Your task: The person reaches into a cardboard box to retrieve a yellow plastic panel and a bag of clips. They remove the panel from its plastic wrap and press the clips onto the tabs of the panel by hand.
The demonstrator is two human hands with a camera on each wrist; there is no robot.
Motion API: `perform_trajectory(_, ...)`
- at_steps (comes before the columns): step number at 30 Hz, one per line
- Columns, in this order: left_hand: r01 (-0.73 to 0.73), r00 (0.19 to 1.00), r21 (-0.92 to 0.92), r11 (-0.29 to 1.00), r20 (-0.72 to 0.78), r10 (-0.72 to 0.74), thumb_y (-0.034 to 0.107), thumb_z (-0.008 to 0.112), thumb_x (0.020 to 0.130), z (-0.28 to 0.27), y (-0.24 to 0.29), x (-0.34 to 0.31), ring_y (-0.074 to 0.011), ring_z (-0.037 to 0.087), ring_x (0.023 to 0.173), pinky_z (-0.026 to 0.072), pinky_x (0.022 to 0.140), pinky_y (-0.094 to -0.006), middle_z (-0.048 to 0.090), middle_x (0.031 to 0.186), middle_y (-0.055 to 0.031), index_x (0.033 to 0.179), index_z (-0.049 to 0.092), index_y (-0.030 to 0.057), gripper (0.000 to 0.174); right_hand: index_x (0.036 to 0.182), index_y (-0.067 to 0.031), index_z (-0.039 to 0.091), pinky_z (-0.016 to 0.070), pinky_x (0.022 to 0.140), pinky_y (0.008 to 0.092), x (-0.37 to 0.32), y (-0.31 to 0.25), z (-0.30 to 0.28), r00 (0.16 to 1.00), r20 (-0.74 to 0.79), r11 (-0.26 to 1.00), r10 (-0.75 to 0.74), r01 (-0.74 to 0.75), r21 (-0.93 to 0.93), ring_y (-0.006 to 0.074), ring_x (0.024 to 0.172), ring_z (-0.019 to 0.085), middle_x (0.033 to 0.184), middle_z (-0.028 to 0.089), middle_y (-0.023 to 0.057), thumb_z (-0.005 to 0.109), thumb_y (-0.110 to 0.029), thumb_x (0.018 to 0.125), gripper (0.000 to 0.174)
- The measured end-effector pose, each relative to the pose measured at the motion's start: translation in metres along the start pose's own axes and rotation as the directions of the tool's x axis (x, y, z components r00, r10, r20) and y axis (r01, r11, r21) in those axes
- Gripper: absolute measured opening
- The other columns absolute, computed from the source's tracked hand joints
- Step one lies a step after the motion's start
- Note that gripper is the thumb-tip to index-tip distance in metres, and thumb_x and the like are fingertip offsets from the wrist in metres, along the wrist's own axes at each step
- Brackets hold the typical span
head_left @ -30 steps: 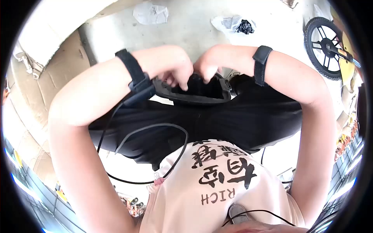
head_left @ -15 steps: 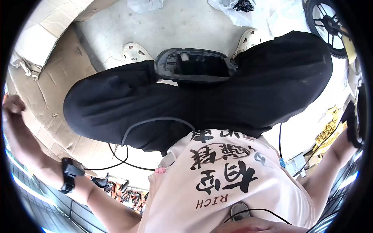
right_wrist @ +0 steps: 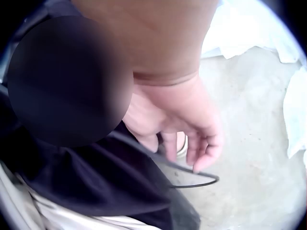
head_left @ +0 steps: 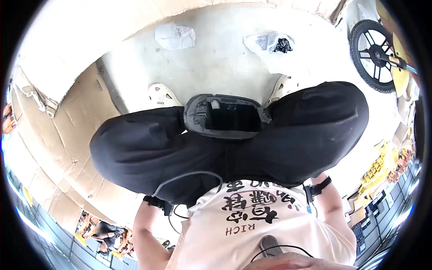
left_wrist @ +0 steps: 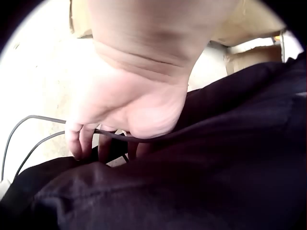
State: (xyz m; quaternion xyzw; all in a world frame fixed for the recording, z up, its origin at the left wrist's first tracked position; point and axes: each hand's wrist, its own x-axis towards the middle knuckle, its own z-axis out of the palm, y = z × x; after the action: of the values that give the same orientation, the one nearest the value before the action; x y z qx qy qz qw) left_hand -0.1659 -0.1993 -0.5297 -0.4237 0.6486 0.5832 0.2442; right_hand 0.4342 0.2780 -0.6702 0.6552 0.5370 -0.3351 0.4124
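Both hands have left the black plastic housing [head_left: 225, 118], which rests unheld on the trousers [head_left: 135, 148]. We find the left hand [left_wrist: 129, 105] and right hand [right_wrist: 177, 120] lowered beside the thighs, fingers loosely bent, gripping nothing; handling is suspended.

Harsh daylight, floor [left_wrist: 38, 81] beyond the left hand [left_wrist: 129, 103] washed out white, both wrist views soft and blurred, fisheye bending with black corners.

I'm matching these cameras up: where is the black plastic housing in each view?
Head: black plastic housing, just above the middle of the frame.
Left wrist: not in it.
Right wrist: not in it.
Shared landmark: black trousers, filling the left wrist's lower right and the right wrist's lower left.
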Motion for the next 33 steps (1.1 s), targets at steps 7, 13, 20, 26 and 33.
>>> perform_trajectory(7, 0.063, 0.997, 0.125, 0.990, -0.045, -0.057, 0.022, 0.056, 0.097, -0.020, 0.028, -0.011, -0.0181, 0.058, 0.099, 0.0483, 0.085, -0.0306, 0.061, 0.111, -0.0100, 0.120, 0.057, -0.0015, 0.033, 0.101, -0.0024, 0.068, 0.0520, 0.071, 0.0360, 0.024, -0.032, -0.021, 1.000, -0.017, 0.996, 0.022, -0.020, 0.087, 0.0265, 0.078, 0.067, 0.087, 0.070, 0.0142, 0.061, -0.020, 0.087, 0.023)
perform_trajectory(13, 0.120, 0.990, 0.182, 0.976, -0.097, -0.104, 0.022, 0.056, 0.098, -0.011, 0.052, -0.020, -0.0168, 0.059, 0.093, 0.0489, 0.081, -0.0293, 0.062, 0.105, -0.0082, 0.116, 0.058, -0.0007, 0.029, 0.100, -0.0003, 0.068, 0.0516, 0.072, 0.0357, 0.021, -0.059, -0.021, 0.999, 0.005, 0.988, 0.037, -0.037, 0.147, 0.0264, 0.079, 0.067, 0.085, 0.070, 0.0141, 0.060, -0.019, 0.088, 0.024)
perform_trajectory(20, 0.128, 0.992, 0.236, 0.963, -0.045, -0.121, 0.021, 0.056, 0.098, 0.005, 0.066, -0.011, -0.0152, 0.060, 0.085, 0.0495, 0.075, -0.0278, 0.063, 0.097, -0.0062, 0.112, 0.059, 0.0002, 0.026, 0.100, 0.0020, 0.067, 0.0512, 0.072, 0.0354, -0.007, -0.040, 0.018, 0.996, 0.064, 0.983, 0.066, -0.076, 0.165, 0.0262, 0.079, 0.067, 0.084, 0.070, 0.0141, 0.059, -0.019, 0.090, 0.025)
perform_trajectory(26, -0.003, 0.985, 0.305, 0.952, 0.163, -0.049, 0.021, 0.056, 0.098, 0.031, 0.069, 0.049, -0.0139, 0.061, 0.079, 0.0501, 0.071, -0.0265, 0.064, 0.090, -0.0045, 0.108, 0.061, 0.0009, 0.023, 0.100, 0.0040, 0.066, 0.0508, 0.072, 0.0352, 0.054, -0.035, -0.020, 1.000, -0.001, 0.996, -0.027, 0.027, 0.087, 0.0260, 0.079, 0.067, 0.083, 0.069, 0.0141, 0.058, -0.018, 0.091, 0.025)
perform_trajectory(33, -0.701, 0.702, 0.618, 0.356, 0.686, 0.192, 0.021, 0.055, 0.099, 0.123, 0.186, 0.076, -0.0124, 0.062, 0.071, 0.0508, 0.066, -0.0249, 0.066, 0.083, -0.0025, 0.104, 0.062, 0.0018, 0.021, 0.100, 0.0064, 0.065, 0.0503, 0.072, 0.0349, 0.097, -0.120, -0.237, 0.863, -0.303, 0.907, -0.404, 0.335, -0.255, 0.0258, 0.079, 0.067, 0.081, 0.069, 0.0141, 0.057, -0.018, 0.092, 0.027)
